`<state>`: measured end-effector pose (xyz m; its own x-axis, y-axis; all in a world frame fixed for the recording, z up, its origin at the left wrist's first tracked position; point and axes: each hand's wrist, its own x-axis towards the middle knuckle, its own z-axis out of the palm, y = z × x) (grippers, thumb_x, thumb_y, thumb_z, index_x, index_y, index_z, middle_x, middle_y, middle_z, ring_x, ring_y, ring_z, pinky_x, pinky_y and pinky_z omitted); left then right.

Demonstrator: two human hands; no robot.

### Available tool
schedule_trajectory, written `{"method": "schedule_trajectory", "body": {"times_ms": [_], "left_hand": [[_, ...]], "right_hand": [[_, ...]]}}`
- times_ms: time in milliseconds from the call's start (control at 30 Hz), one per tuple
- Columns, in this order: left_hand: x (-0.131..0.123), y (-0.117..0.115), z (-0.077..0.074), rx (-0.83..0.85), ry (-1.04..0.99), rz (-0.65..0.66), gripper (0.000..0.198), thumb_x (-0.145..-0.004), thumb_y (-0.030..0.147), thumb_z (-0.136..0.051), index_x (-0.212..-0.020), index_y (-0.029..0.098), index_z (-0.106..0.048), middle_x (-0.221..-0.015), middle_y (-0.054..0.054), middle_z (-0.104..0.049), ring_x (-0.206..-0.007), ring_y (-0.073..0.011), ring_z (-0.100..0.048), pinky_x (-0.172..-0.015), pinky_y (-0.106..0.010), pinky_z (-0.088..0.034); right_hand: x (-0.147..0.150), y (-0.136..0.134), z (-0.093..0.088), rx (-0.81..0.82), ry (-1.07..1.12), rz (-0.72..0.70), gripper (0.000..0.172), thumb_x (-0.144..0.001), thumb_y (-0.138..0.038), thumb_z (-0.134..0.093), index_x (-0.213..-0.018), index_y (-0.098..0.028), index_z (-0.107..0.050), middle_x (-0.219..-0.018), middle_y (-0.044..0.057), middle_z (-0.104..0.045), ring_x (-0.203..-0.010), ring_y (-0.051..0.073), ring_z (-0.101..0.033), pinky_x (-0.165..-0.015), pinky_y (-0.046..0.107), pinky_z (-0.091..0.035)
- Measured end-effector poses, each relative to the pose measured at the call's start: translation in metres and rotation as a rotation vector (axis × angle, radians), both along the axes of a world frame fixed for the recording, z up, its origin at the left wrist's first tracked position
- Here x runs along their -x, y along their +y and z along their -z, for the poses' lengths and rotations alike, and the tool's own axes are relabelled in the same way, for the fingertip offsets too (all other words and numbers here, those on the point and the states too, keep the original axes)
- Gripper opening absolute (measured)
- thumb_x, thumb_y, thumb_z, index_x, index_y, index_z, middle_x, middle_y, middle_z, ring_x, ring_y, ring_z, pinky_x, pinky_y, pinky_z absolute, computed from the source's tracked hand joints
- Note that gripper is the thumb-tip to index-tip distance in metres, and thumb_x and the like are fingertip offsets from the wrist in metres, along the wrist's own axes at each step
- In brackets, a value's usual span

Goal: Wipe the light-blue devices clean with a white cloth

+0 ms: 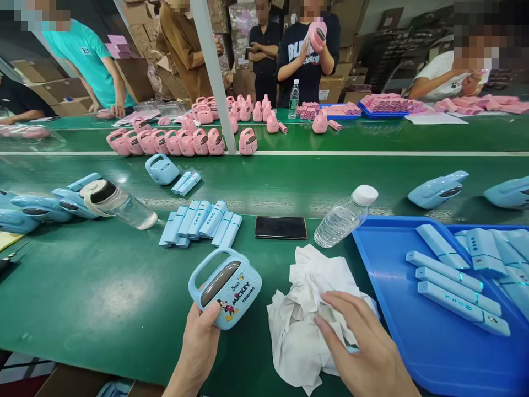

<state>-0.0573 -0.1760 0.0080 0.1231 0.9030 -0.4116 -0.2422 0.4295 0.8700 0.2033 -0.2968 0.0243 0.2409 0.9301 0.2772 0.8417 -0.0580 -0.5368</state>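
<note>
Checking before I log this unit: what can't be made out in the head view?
Head view:
Blue case: lower corner hidden by left hand.
White cloth: whatever lies under it, partly covered by right hand.
Blue tray: right end cut off by frame edge.
Sticks in tray: markings too small.

Only the two hands and a short stretch of each forearm are in view, at the bottom edge. The left hand [201, 344] is bare, and so are its wrist and forearm. The right hand [366, 353] is bare too. The nails look short and plain.
</note>
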Motion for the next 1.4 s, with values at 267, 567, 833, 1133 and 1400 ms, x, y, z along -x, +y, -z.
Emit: {"method": "schedule_trajectory", "body": {"times_ms": [267,567,833,1133,1400], "left_hand": [[-0.009,-0.007,-0.005,-0.027,-0.127,0.073,0.076,-0.077,0.057,-0.082,-0.141,0.024,-0.057,-0.132,-0.014,-0.073,-0.124,-0.0436,-0.067,-0.093,-0.055,-0.065],[-0.036,-0.015,-0.036,-0.317,-0.174,0.217,0.07,-0.084,0.049,-0.082,-0.143,0.025,-0.053,-0.142,-0.012,-0.066,-0.131,-0.0372,-0.062,-0.106,-0.046,-0.057],[-0.051,-0.02,-0.052,-0.421,-0.123,0.325,0.088,-0.071,0.028,-0.09,-0.147,0.026,-0.045,-0.143,-0.011,-0.063,-0.134,-0.0356,-0.058,-0.107,-0.041,-0.054],[-0.047,-0.011,-0.035,-0.447,-0.064,0.377,0.094,-0.068,0.026,-0.092,-0.15,0.025,-0.045,-0.123,-0.008,-0.073,-0.113,-0.0324,-0.069,-0.11,-0.046,-0.051],[-0.052,-0.013,-0.042,-0.425,-0.097,0.386,0.074,-0.08,0.03,-0.084,-0.144,0.027,-0.048,-0.139,-0.006,-0.063,-0.124,-0.0276,-0.06,-0.104,-0.035,-0.052]], "right_hand": [[-0.014,0.045,0.015,0.037,0.128,-0.05,0.031,-0.1,-0.036,-0.048,-0.124,-0.031,-0.067,-0.116,0.007,-0.075,-0.105,0.03,-0.074,-0.089,0.048,-0.066],[0.004,0.056,-0.045,0.027,0.505,0.311,0.04,-0.085,-0.059,-0.07,-0.112,-0.031,-0.078,-0.101,0.001,-0.082,-0.079,0.02,-0.078,-0.059,0.016,-0.062],[0.039,0.06,-0.043,-0.327,0.527,0.168,0.019,-0.092,-0.045,-0.072,-0.103,-0.032,-0.08,-0.107,0.001,-0.081,-0.099,0.021,-0.077,-0.074,0.018,-0.063],[0.051,0.049,-0.039,-0.484,0.182,-0.473,0.028,-0.095,-0.013,-0.063,-0.117,-0.027,-0.076,-0.115,0.008,-0.072,-0.108,0.025,-0.069,-0.091,0.033,-0.061],[0.013,0.069,-0.036,-0.205,0.76,-0.004,0.015,-0.086,-0.043,-0.081,-0.091,-0.029,-0.078,-0.099,0.001,-0.072,-0.078,0.014,-0.07,-0.062,0.013,-0.057]]}}
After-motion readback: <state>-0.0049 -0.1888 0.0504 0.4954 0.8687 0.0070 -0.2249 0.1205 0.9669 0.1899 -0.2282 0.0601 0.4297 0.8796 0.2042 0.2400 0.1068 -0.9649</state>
